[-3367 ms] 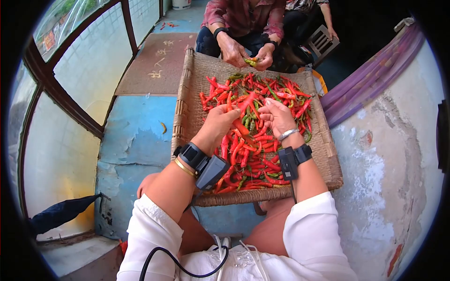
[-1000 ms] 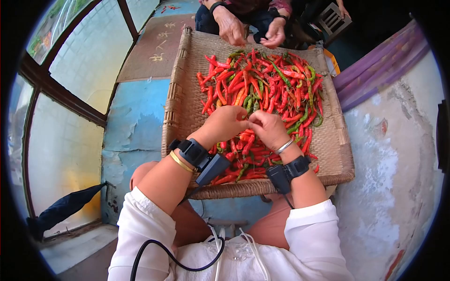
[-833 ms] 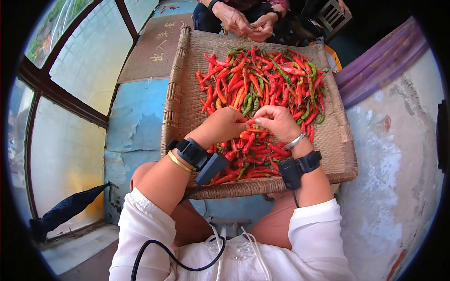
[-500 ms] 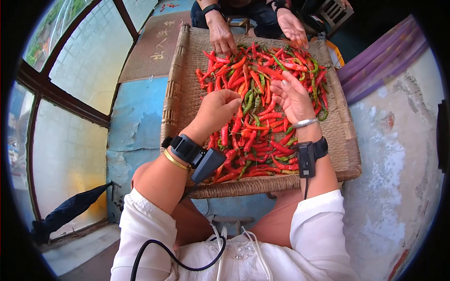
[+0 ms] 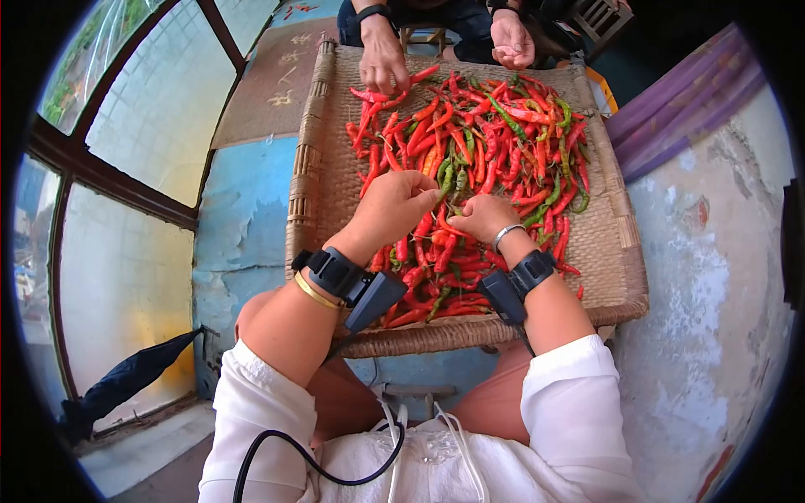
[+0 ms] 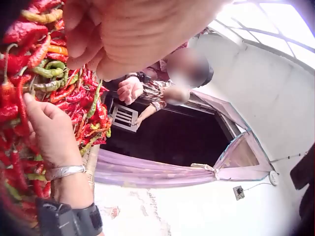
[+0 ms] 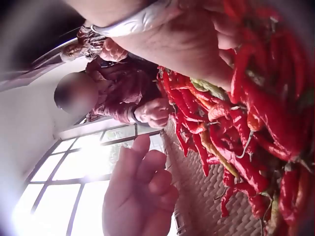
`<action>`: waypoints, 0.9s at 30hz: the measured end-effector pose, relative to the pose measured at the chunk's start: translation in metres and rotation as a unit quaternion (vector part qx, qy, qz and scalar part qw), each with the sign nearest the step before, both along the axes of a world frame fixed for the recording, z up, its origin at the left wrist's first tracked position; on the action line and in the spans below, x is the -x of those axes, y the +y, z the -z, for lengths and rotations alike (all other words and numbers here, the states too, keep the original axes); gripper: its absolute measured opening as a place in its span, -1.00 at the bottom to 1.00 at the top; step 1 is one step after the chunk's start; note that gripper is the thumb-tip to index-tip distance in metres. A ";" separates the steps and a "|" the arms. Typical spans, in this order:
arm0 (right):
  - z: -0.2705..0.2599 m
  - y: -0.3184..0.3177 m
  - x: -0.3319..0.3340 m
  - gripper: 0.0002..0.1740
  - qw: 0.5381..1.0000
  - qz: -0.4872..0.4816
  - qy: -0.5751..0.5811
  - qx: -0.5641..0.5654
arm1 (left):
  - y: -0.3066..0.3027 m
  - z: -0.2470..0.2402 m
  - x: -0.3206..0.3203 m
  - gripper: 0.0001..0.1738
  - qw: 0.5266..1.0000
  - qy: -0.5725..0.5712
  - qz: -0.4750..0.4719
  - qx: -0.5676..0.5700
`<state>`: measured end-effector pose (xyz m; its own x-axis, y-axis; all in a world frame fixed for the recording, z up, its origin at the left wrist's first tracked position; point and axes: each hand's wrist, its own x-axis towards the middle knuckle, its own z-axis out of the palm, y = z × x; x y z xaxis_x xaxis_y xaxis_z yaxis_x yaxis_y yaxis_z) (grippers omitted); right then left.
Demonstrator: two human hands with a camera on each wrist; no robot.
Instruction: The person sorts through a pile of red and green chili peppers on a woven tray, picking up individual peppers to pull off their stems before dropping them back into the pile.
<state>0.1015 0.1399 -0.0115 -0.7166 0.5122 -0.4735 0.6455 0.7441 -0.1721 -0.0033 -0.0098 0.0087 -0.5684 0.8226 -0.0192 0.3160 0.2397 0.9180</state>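
Red chili peppers (image 5: 495, 159), with some green and orange ones among them, lie heaped on a woven tray (image 5: 335, 176) across the knees. My right hand (image 5: 490, 220) reaches down into the near middle of the heap. In the left wrist view its thumb and fingers pinch at a slim red chili pepper (image 6: 22, 105); the fingertips are partly hidden. My left hand (image 5: 390, 210) hovers over the heap just left of it. In the right wrist view the left hand's fingers (image 7: 160, 182) are loosely curled, with nothing visible in them.
Across the tray a person's hand (image 5: 384, 63) touches chilies at the far left, while the other hand (image 5: 511, 42) is held palm up. Windows (image 5: 126, 201) line the left side. A plaster wall (image 5: 688, 277) and purple curtain (image 5: 688, 109) stand at right.
Half a second ago my right hand was raised with spread fingers; it has come down and left into the chilies. The other person's left-side hand has moved among chilies at the far corner.
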 end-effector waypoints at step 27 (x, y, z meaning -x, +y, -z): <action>-0.035 0.025 -0.009 -0.84 0.792 0.222 0.379 0.425 | -0.004 -0.024 -0.012 -0.70 0.964 0.020 0.186 0.189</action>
